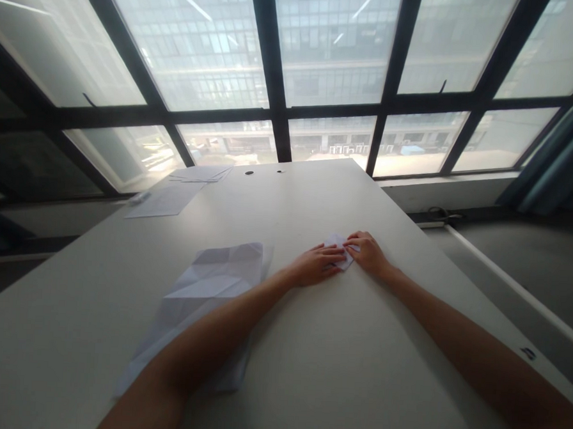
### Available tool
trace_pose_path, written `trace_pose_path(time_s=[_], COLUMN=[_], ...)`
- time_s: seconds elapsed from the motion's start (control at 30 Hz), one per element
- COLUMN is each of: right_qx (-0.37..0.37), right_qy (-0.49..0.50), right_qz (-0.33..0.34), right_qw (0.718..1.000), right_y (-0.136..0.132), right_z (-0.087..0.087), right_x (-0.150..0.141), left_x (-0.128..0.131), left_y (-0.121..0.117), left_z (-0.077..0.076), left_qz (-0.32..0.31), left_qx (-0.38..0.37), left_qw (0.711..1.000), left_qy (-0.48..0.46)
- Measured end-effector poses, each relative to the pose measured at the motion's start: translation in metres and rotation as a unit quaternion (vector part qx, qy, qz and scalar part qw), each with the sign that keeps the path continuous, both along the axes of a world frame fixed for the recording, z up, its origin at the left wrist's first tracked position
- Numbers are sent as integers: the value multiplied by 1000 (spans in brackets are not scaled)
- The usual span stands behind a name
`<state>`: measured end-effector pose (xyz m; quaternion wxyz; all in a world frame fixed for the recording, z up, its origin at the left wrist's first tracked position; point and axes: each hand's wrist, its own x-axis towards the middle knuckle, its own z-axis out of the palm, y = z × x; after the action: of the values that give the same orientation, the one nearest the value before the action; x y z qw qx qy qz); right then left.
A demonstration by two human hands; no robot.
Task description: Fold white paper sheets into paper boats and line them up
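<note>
Folded paper (pixel 334 239), one end facing the window (pixel 331 137), long axis unclear, looks white; left hand (pixel 315 266) flat, right hand (pixel 368 253) pinching.

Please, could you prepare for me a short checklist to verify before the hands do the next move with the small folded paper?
1. Small folded paper lies on the white table: ok.
2. Left hand rests flat over its left part: ok.
3. Right hand has fingers at its right side: ok.
4. Paper edges are lined up: cannot tell, the fingers cover much of it.
5. Large creased sheet is clear of the left forearm: not ok, the forearm crosses over it in this view.
6. Loose sheets at the far left are away from both hands: ok.
</note>
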<state>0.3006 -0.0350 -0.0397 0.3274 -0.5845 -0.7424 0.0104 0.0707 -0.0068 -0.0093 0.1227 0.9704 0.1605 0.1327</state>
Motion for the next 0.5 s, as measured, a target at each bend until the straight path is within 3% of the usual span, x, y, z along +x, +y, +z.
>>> trace_pose_path(time_s=[0.17,0.27,0.5], right_qx=[35,18,-43], right_qy=[-1,-13,-65], right_qz=[41,57,-7], right_qw=[999,998,997], right_y=[-9,-14,-10], right_z=[12,16,10], right_x=[-10,-19,-18], left_x=[1,1,0], left_y=[6,11,11], left_z=[-6,-12,-12], left_qz=[53,61,68], left_qx=[11,15,15], left_qw=[998,997,996], left_qy=[-42,-51,-48])
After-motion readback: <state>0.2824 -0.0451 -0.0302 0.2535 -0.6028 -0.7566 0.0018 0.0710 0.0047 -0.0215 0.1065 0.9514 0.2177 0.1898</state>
